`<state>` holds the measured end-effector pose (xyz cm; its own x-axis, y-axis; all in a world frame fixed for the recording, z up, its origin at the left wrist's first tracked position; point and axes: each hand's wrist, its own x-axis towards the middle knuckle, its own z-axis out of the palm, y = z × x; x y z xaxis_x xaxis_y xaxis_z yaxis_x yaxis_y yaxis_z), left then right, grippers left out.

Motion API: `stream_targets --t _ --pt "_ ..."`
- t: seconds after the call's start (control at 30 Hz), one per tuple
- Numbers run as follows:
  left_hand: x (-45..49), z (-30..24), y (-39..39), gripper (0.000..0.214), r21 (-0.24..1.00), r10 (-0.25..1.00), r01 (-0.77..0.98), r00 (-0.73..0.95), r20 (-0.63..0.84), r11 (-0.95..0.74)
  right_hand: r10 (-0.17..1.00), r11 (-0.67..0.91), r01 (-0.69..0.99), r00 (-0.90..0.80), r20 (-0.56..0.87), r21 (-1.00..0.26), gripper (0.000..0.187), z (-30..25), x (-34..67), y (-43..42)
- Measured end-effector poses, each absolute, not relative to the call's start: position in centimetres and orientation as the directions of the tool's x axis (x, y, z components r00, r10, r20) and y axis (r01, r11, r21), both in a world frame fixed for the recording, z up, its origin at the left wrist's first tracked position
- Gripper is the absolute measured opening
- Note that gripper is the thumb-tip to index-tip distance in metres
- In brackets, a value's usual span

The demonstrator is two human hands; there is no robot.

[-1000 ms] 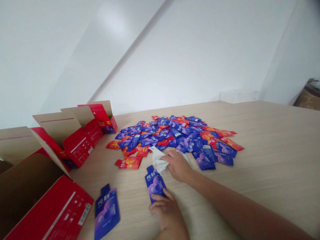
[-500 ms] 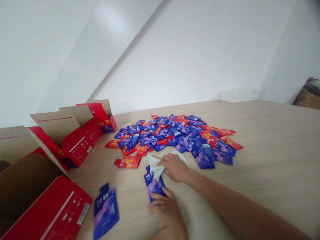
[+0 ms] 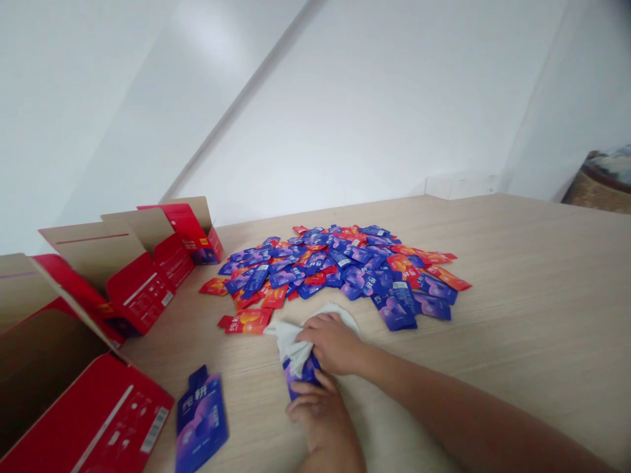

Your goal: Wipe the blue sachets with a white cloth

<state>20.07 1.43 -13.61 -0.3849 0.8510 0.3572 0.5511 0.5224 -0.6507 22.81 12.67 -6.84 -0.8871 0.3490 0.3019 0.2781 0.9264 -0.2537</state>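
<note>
A pale cloth point(image 3: 288, 335) is gripped in my right hand point(image 3: 330, 341) and pressed onto a blue-and-purple sachet point(image 3: 294, 381) lying on the table. The cloth covers the sachet's upper part. My left hand point(image 3: 320, 407) holds the lower end of that sachet, its fingers curled over the edge. To the left lies another blue sachet point(image 3: 202, 420), apart from both hands. Beyond the cloth, a single red-and-orange sachet point(image 3: 249, 321) rests close to a wide heap of blue and red sachets point(image 3: 315, 259).
Several open red cartons, including a large near one point(image 3: 103, 414) and a far one point(image 3: 194, 230), stand in a row along the left side with flaps raised. A white box-like piece point(image 3: 461, 186) sits by the back wall. The wooden table point(image 3: 517, 276) stretches to the right.
My right hand and the cloth have slid slightly down and left over the sachet, hiding more of its upper part. My left hand stays on its lower end. The whole view has shifted slightly.
</note>
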Motion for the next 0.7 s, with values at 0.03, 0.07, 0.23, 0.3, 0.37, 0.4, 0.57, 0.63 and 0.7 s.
stream_targets --t 0.03,0.07,0.23,0.3,0.37,0.4,0.57,0.63,0.7 --pt "20.1 -13.6 1.4 0.041 -0.671 0.852 0.527 -0.364 0.376 0.522 0.396 0.911 0.331 -0.869 0.297 -0.246 0.032 -6.9 22.8 13.2" --pt "20.1 -13.7 1.3 0.042 -0.684 0.853 0.512 -0.356 0.382 0.52 0.438 0.894 0.377 -0.85 0.294 -0.241 0.032 -6.9 22.9 13.7" --pt "20.0 -14.1 1.3 0.042 -0.676 0.865 0.545 -0.378 0.328 0.495 0.508 0.857 0.414 -0.781 0.364 -0.307 0.036 -6.2 23.8 14.8" --pt "20.0 -14.2 1.4 0.042 -0.672 0.862 0.544 -0.371 0.345 0.503 0.468 0.877 0.343 -0.773 0.429 -0.337 0.038 -5.9 24.1 14.2" --pt "20.0 -14.1 1.4 0.042 -0.665 0.857 0.543 -0.357 0.37 0.513 0.385 0.91 0.246 -0.801 0.459 -0.334 0.038 -5.8 24.0 13.2" --pt "20.1 -14.0 1.5 0.041 -0.655 0.853 0.547 -0.363 0.375 0.521 0.331 0.925 0.192 -0.829 0.45 -0.327 0.037 -5.9 23.9 12.6" --pt "20.9 -12.9 1.6 0.033 -0.618 0.793 0.51 -0.487 0.366 0.598 0.208 0.945 0.105 -0.924 0.32 -0.31 0.035 -6.7 22.9 11.6" --pt "21.1 -12.7 1.6 0.037 -0.625 0.799 0.511 -0.48 0.362 0.59 0.267 0.94 0.178 -0.914 0.305 -0.29 0.037 -6.9 22.7 12.3" --pt "21.3 -12.6 1.5 0.042 -0.614 0.817 0.548 -0.463 0.342 0.568 0.339 0.926 0.261 -0.891 0.301 -0.271 0.036 -6.9 22.8 13.2"
